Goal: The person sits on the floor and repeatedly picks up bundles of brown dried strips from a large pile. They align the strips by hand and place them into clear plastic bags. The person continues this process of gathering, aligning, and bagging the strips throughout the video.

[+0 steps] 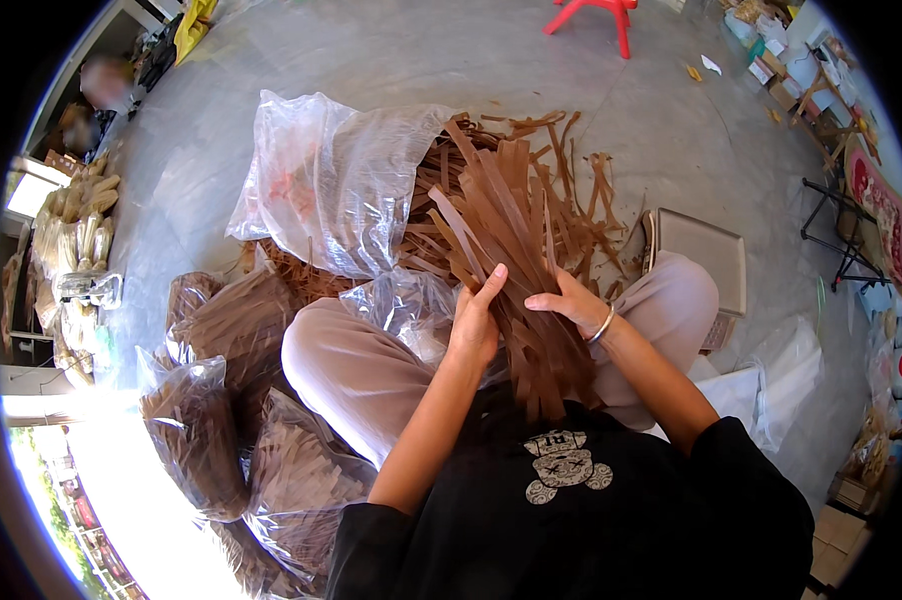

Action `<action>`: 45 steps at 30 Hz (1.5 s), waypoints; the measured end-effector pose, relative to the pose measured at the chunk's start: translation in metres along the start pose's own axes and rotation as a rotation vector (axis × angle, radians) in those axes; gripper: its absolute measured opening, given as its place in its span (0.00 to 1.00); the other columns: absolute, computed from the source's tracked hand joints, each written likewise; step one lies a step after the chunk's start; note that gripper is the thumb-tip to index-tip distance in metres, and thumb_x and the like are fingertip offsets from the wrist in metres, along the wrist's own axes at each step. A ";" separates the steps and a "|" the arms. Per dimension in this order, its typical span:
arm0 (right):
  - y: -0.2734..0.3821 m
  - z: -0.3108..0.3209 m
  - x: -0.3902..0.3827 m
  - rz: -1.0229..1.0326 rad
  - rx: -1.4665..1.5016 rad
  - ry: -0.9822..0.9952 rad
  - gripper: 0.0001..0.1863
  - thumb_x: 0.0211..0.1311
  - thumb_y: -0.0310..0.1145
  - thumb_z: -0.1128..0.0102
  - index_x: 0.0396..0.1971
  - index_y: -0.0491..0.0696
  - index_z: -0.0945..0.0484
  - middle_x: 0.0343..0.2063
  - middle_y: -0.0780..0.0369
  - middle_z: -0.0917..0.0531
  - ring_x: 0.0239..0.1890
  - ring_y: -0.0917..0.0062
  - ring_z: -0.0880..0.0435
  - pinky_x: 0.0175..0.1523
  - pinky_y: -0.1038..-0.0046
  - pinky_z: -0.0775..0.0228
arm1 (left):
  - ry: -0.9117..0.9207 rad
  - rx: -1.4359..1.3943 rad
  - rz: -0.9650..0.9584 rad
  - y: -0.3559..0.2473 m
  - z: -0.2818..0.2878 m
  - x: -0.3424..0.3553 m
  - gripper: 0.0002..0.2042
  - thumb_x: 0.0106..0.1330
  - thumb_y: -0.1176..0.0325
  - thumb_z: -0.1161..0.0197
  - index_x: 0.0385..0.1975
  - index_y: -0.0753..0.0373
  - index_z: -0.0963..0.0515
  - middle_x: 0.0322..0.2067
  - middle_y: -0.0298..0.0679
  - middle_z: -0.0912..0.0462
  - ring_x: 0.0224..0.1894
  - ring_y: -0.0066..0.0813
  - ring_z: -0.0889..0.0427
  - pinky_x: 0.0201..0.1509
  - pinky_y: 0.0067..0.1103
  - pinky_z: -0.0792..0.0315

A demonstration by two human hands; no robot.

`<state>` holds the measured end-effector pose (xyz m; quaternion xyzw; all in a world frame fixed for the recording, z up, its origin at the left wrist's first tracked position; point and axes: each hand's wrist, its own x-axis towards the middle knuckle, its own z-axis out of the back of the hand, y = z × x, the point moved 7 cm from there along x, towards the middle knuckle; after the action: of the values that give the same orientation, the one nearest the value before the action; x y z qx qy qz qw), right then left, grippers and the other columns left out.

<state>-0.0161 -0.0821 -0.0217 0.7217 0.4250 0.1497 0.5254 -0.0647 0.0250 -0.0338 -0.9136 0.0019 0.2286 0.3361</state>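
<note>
A thick bundle of flat brown strips (pixel 516 230) stands upright between my knees, its lower ends close against my shirt. My left hand (pixel 479 315) wraps round the bundle's left side, thumb laid across the strips. On the right side, my right hand (pixel 574 302) grips the same bundle, with a silvery bangle on that wrist. Just beyond it lies a heap of loose brown strips (pixel 441 240), partly inside a large clear plastic bag (pixel 331 180). More strips trail onto the floor at the heap's right.
Several clear bags packed with brown strips (pixel 196 430) are piled at my left. A shallow beige tray (pixel 706 250) lies beyond my right knee, with white plastic sheeting (pixel 786 385) nearer. At the far edge stands a red stool (pixel 596 15). Boxes and a folding frame (pixel 841 235) line the right.
</note>
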 end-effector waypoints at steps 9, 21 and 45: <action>0.010 -0.009 0.002 0.118 -0.317 0.077 0.37 0.57 0.35 0.42 0.63 0.42 0.50 0.59 0.57 0.38 0.62 0.72 0.42 0.65 0.72 0.53 | 0.047 0.191 -0.030 0.002 0.004 0.009 0.30 0.55 0.62 0.33 0.55 0.64 0.37 0.50 0.40 0.28 0.52 0.35 0.29 0.56 0.30 0.34; 0.053 -0.024 0.010 0.233 -0.568 0.029 0.32 0.67 0.45 0.57 0.63 0.39 0.52 0.60 0.51 0.41 0.64 0.70 0.44 0.66 0.73 0.54 | -0.032 0.150 0.033 -0.023 -0.022 0.008 0.25 0.53 0.72 0.33 0.51 0.66 0.33 0.46 0.42 0.25 0.47 0.36 0.25 0.49 0.31 0.28; 0.037 -0.042 -0.028 -0.044 -1.411 -0.028 0.60 0.47 0.60 0.41 0.58 0.24 0.61 0.48 0.35 0.33 0.46 0.48 0.26 0.53 0.62 0.33 | 0.044 0.157 0.128 0.017 0.000 0.002 0.28 0.50 0.76 0.33 0.53 0.66 0.34 0.45 0.43 0.24 0.45 0.40 0.23 0.48 0.34 0.26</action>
<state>-0.0440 -0.0802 0.0350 0.2020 0.2344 0.3697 0.8761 -0.0661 0.0121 -0.0453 -0.8874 0.0854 0.2285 0.3913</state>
